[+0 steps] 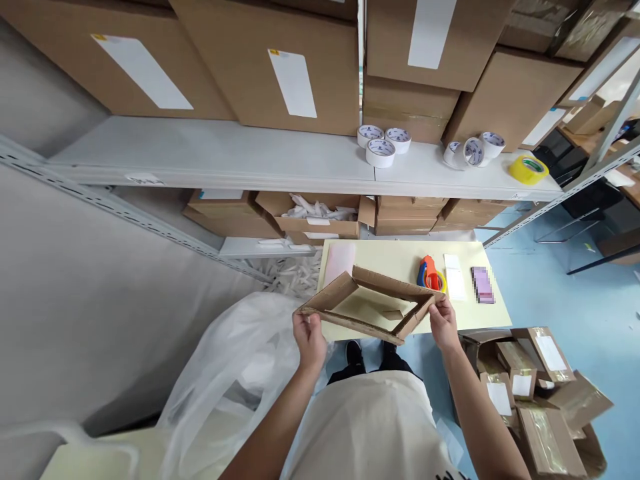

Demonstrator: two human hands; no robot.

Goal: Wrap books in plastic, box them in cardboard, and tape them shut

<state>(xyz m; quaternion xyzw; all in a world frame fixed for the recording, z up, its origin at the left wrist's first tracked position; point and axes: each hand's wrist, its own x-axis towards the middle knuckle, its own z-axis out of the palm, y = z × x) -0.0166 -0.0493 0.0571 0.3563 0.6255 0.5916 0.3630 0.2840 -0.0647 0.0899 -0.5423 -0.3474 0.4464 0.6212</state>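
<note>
I hold a small open cardboard box [370, 283] over the near edge of a pale yellow table [400, 257]. Its flaps are unfolded and I look down through its open frame. My left hand [310, 337] grips the box's left corner with fingers closed on the cardboard. At the right corner, my right hand [443, 323] pinches the edge. An orange tape dispenser [430, 273] lies on the table just beyond my right hand, beside a white card [454, 280] and a purple item [483, 285].
A grey shelf [225, 157] ahead carries large cardboard boxes [280, 67], white tape rolls [383, 143] and a yellow roll [529, 168]. A big clear plastic bag [235, 373] sits at my left. Taped small boxes [535, 393] fill a carton at my right on the blue floor.
</note>
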